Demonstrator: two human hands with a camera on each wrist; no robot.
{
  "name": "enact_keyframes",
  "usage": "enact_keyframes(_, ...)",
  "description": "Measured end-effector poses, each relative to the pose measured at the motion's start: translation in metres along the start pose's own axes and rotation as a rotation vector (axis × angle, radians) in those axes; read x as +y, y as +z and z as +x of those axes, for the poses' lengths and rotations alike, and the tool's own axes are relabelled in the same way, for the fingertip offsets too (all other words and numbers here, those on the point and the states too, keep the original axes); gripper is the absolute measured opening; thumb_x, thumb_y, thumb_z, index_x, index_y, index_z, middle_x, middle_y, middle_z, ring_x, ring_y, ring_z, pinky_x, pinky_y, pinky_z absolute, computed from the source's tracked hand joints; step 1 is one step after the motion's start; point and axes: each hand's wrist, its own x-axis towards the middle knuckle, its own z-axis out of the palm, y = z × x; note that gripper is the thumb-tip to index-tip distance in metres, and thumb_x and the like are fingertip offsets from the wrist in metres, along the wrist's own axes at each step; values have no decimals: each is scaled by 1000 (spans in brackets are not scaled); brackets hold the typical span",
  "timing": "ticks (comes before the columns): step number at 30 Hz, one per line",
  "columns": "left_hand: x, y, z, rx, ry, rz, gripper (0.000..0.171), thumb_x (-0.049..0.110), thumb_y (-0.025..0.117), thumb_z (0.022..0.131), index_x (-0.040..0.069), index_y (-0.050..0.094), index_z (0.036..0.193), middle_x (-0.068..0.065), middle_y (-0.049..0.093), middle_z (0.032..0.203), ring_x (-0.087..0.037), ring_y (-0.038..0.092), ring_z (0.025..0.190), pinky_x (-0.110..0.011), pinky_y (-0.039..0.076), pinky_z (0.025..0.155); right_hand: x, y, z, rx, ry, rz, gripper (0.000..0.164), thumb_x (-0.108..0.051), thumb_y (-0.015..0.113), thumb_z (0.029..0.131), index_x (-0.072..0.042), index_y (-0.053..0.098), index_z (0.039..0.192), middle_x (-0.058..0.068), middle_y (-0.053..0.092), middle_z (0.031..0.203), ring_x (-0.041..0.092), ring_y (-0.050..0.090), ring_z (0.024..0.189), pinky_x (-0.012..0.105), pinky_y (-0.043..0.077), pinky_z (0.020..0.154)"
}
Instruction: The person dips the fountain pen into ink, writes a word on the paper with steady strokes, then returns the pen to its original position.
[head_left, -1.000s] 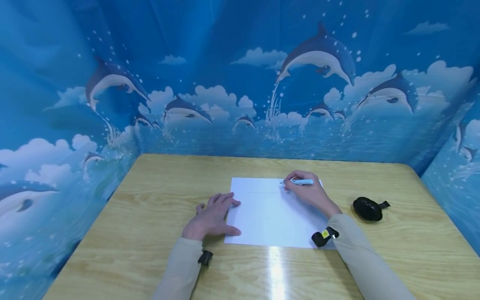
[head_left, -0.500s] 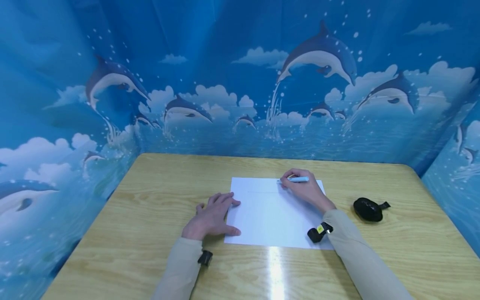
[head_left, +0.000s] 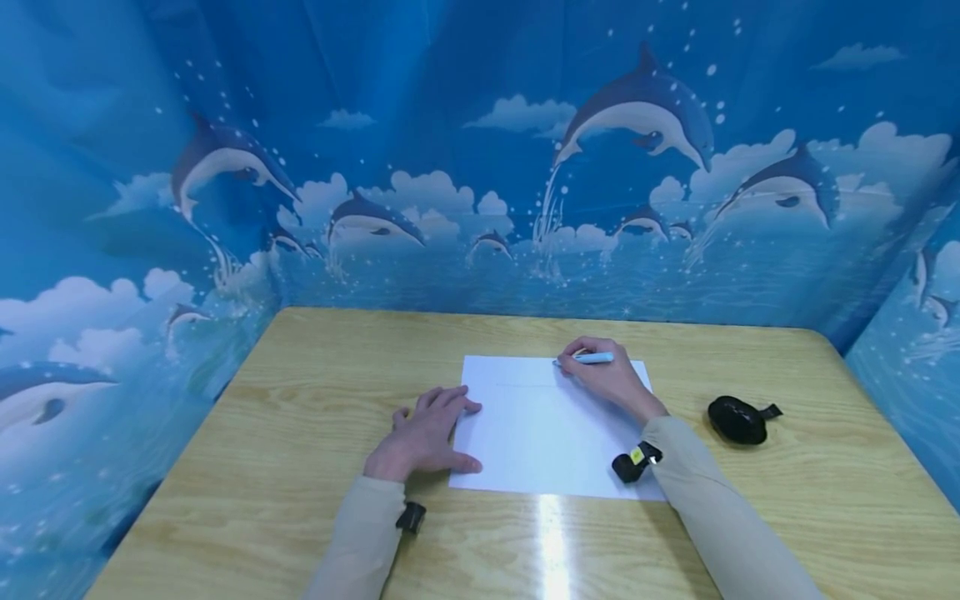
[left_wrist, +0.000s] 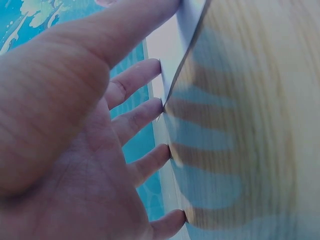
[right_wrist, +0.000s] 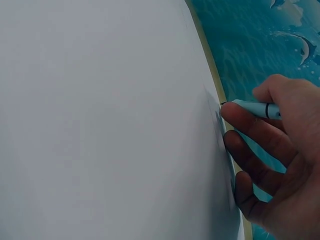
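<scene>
A sheet of white paper (head_left: 540, 442) lies on the wooden table, with a faint thin line across its upper part. My right hand (head_left: 603, 371) pinches a light blue pen (head_left: 595, 358) near the paper's far edge. In the right wrist view the dark tip of the pen (right_wrist: 250, 106) points at the sheet, with the thumb and forefinger around its barrel. Spread fingers of my left hand (head_left: 423, 433) rest at the paper's left edge, the thumb over its lower left corner. The left wrist view shows the fingertips of the left hand (left_wrist: 135, 125) down on the table and paper edge.
To the right of the paper a shiny black rounded object (head_left: 737, 419) with a short tab lies on the table (head_left: 300, 400). A blue curtain (head_left: 450, 167) printed with dolphins stands behind the table and along its sides.
My right hand has moved slightly left and toward the far edge with the pen, mostly in the first half second. The left hand and the paper have stayed in place.
</scene>
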Motion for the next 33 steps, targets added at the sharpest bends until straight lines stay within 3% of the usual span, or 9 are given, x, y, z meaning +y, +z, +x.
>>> enact_keyframes(21,1,0,0,-3,-2,1,78,47,86,79,26,53,147,-2,29,169,-39,20,157,-80,20,114,0,-1,0,-9,2,8,21,-32,67,98,-15,76,105,3,78,99,17,67,82,29,52,74)
enact_keyframes(33,1,0,-1,-1,-2,0,78,47,86,79,26,53,146,-1,29,169,-38,19,157,-80,19,114,0,-2,0,-20,49,15,19,-30,68,95,-14,77,102,4,78,100,19,65,77,29,51,72)
